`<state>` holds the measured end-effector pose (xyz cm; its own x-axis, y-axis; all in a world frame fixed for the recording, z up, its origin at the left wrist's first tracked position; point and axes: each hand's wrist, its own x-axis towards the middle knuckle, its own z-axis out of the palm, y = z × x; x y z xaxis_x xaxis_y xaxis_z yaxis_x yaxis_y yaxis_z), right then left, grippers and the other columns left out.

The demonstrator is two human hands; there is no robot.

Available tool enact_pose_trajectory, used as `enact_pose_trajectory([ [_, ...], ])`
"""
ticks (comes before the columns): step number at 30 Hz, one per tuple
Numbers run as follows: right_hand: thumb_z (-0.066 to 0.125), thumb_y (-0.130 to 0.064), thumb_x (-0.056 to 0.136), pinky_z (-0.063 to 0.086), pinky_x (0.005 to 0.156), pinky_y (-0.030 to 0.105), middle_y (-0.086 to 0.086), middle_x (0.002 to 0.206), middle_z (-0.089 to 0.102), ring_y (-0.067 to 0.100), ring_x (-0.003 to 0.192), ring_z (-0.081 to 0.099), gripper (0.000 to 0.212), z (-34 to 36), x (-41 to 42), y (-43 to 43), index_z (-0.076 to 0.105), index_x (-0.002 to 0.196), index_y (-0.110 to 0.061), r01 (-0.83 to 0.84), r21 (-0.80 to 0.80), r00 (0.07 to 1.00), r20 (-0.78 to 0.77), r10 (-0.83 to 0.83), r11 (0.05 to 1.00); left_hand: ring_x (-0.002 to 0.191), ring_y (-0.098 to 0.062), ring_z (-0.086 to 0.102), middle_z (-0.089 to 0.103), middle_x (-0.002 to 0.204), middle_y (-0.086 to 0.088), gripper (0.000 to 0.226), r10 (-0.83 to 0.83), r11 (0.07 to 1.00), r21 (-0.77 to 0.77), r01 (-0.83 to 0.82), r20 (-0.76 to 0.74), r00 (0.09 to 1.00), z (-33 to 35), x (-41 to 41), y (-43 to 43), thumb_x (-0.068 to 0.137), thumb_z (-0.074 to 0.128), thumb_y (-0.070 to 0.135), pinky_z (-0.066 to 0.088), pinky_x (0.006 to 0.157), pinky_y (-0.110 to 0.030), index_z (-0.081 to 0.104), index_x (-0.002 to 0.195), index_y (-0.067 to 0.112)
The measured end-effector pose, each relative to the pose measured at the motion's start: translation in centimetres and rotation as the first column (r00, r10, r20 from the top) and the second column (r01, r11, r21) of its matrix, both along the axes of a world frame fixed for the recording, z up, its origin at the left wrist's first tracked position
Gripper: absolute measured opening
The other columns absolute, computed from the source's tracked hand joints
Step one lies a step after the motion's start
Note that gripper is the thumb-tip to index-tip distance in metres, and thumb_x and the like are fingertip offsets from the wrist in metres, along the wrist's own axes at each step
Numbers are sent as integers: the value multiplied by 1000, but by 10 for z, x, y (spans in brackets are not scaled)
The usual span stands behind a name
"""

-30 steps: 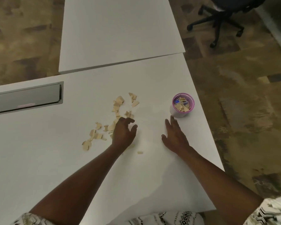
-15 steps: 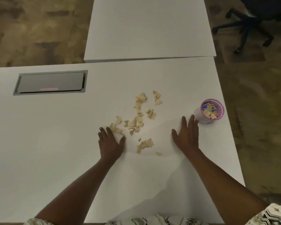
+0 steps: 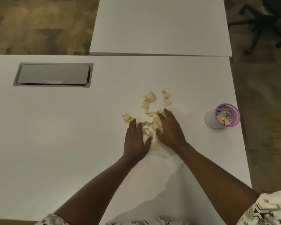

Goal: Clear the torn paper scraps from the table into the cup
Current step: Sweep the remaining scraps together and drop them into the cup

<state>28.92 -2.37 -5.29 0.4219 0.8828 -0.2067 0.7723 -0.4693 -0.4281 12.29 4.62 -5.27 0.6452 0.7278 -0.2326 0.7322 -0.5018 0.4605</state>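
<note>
The left hand [image 3: 135, 140] and right hand [image 3: 170, 130] lie flat, fingers straight, pressing in on the tan paper scraps [image 3: 150, 101] between them on the white table [image 3: 71, 135]. The pink-rimmed cup [image 3: 224, 116], part-filled with scraps, stands apart to the right. The pink strip on the grey hatch [image 3: 53, 74] is unreadable.

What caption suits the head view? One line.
Left hand and right hand flank torn paper scraps on a white table; pink cup stands apart.

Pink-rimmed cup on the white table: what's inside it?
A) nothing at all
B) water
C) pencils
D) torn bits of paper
D: tan torn paper scraps lie piled inside the pink-rimmed cup, which stands near the right edge of the white table.
</note>
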Motion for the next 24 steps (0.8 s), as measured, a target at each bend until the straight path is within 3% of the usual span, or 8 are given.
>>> enact_pose_trajectory([
  [2, 58, -29, 89, 19, 123, 42, 15, 163, 14, 31, 152, 10, 72, 5, 16, 24, 29, 152, -12, 17, -8, 1000, 19, -17, 1000, 151, -35, 17, 19, 162, -20, 74, 38, 999, 39, -38, -4, 999, 5, 5, 14, 93, 54, 46, 23, 121, -46, 29, 151, 6],
  [7, 60, -30, 87, 21, 120, 51, 9, 165, -4, 35, 152, -3, 84, 14, 58, 75, 13, 157, -22, -21, -165, 998, -62, 11, 986, 152, -39, 2, 0, 165, -18, 83, 60, 998, -11, -62, -165, 985, 3, 10, 56, 92, 50, 46, 17, 121, -55, 9, 157, 15],
  [12, 59, -32, 86, 20, 119, 55, 2, 166, -2, 38, 151, 0, 82, 14, 64, 97, 14, 155, -34, -261, -338, 965, -70, 252, 904, 153, -35, -2, -4, 166, -15, 81, -94, 992, -95, 79, -169, 981, -6, 10, 63, 92, 50, 43, 13, 124, -50, 8, 158, 17],
  [20, 60, -37, 85, 29, 114, 51, 5, 165, 4, 38, 151, 6, 78, 17, 30, 57, 22, 154, -33, -392, -340, 916, -55, 398, 855, 152, -37, 10, 11, 164, -18, 89, -214, 977, -33, 212, -98, 972, -10, -1, 24, 86, 55, 49, 24, 121, -49, 16, 157, 15],
  [24, 66, -36, 83, 40, 107, 51, 5, 165, 2, 39, 150, 5, 84, 14, 16, 16, 20, 153, -33, -395, -358, 911, -34, 410, 846, 151, -37, 10, 7, 164, -18, 100, -296, 955, -27, 295, -139, 945, -10, -13, 8, 81, 62, 58, 25, 120, -45, 11, 158, 19],
])
